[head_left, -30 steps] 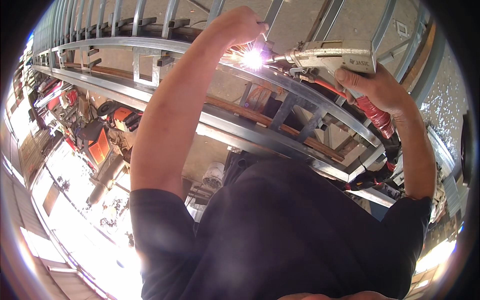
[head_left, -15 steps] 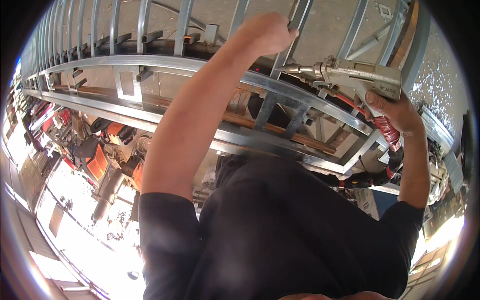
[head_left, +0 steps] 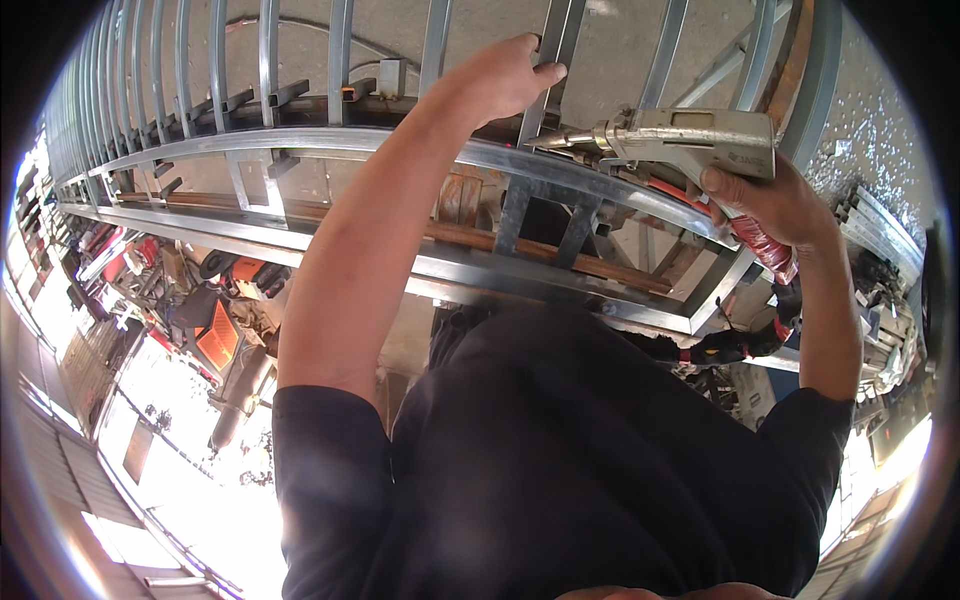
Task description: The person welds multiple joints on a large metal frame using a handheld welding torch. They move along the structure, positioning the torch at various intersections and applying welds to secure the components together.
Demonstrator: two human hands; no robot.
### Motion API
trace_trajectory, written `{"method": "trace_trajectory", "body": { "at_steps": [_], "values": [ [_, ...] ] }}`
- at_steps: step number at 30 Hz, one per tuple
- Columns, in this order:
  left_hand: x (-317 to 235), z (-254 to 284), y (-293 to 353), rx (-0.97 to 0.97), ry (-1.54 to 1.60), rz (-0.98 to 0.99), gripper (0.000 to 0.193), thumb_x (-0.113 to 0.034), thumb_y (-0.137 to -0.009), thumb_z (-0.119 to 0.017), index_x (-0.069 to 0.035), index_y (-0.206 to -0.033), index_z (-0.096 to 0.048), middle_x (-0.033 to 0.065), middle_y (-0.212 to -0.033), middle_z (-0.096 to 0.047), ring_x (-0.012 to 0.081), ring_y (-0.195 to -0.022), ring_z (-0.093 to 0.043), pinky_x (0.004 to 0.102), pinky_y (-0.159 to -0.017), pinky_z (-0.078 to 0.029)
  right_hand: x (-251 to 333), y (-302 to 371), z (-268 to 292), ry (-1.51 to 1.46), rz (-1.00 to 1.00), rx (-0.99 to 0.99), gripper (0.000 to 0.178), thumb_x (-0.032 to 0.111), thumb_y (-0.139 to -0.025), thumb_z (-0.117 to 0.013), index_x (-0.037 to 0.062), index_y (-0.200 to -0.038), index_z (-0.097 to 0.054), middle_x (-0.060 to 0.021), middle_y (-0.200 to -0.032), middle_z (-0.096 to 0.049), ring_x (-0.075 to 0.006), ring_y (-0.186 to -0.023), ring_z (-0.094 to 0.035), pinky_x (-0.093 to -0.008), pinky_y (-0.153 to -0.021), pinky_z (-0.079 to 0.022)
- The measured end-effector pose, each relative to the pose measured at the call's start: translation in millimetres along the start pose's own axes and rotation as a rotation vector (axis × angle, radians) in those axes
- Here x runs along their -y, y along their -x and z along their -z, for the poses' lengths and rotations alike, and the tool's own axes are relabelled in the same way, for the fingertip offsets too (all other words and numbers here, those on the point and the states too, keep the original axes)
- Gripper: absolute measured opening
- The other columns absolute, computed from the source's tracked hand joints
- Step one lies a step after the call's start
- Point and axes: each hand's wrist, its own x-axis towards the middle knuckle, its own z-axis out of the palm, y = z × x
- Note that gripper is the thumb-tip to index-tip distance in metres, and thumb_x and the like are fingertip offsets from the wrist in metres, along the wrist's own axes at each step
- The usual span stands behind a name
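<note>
My right hand (head_left: 775, 205) is wrapped round the handle of a grey handheld laser welding gun (head_left: 690, 138), its grip bound in red wrapping. The gun's narrow nozzle points left and lies close to the foot of an upright metal bar (head_left: 560, 50), where the bar meets a curved rail (head_left: 400, 142). A small red dot shows on the metal beside the nozzle tip. Higher on the same bar, my left hand (head_left: 505, 78) is closed around it, the thumb lying across it. The left fingers are partly hidden behind the bar.
A row of metal bars (head_left: 217, 70) runs off to the far left. A lower straight rail (head_left: 480, 275) crosses in front of my body. Below the gun hangs a dark wrapped cable (head_left: 725, 353). Tools and orange items (head_left: 218, 337) clutter the floor at left.
The view has shifted a little, so the frame, gun and both hands sit farther left in the picture. My left thumb stands farther from the fingers. The nozzle stays by the bar's foot.
</note>
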Motion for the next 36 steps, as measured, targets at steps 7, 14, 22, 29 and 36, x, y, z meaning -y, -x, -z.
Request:
{"method": "trace_trajectory", "body": {
  "at_steps": [7,14,22,29,36],
  "values": [
    [-9,4,5,0.053,-0.024,0.036,0.08,-0.048,-0.104,-0.06,0.005,-0.157,-0.032,0.0335,-0.141,-0.057,0.0382,-0.121,-0.065,0.0474,-0.103,-0.051,-5,-6,-5,0.014,0.016,0.022,0.071,0.055,-0.088,-0.079,-0.0042,-0.125,-0.064,-0.0115,-0.092,-0.072,-0.0184,-0.071,-0.069,-0.0342,-0.066,-0.058],
    [-12,6,7,0.069,-0.03,0.049,0.082,-0.048,-0.105,-0.059,0.004,-0.159,-0.028,0.0319,-0.15,-0.05,0.0381,-0.121,-0.065,0.0476,-0.106,-0.05,-6,-9,-4,0.038,0.015,0.038,0.071,0.057,-0.087,-0.078,-0.0024,-0.124,-0.066,-0.0108,-0.089,-0.072,-0.0175,-0.069,-0.069,-0.0325,-0.066,-0.057],
    [-10,3,9,0.048,0.002,0.054,0.084,-0.05,-0.104,-0.059,0.004,-0.159,-0.028,0.0319,-0.15,-0.05,0.0349,-0.118,-0.067,0.0473,-0.105,-0.05,0,-7,-10,0.058,0.011,0.009,0.074,0.062,-0.085,-0.077,-0.0021,-0.121,-0.068,-0.0111,-0.089,-0.073,-0.0176,-0.07,-0.069,-0.0333,-0.066,-0.058],
    [-9,3,8,0.047,0.005,0.047,0.084,-0.05,-0.104,-0.06,0.004,-0.16,-0.028,0.0316,-0.149,-0.051,0.035,-0.118,-0.067,0.0471,-0.105,-0.05,4,-8,-11,0.102,0.002,0.023,0.072,0.062,-0.086,-0.076,-0.0003,-0.121,-0.069,-0.0106,-0.087,-0.072,-0.0181,-0.068,-0.068,-0.0343,-0.067,-0.057],
    [-14,8,9,0.088,0.062,0.057,0.084,-0.047,-0.103,-0.063,0.006,-0.159,-0.028,0.0327,-0.137,-0.06,0.0369,-0.115,-0.068,0.0467,-0.1,-0.053,9,-8,-12,0.12,-0.009,0.018,0.069,0.06,-0.087,-0.077,-0.0001,-0.12,-0.07,-0.0106,-0.087,-0.072,-0.0177,-0.068,-0.067,-0.0338,-0.068,-0.056]
  ]
}}
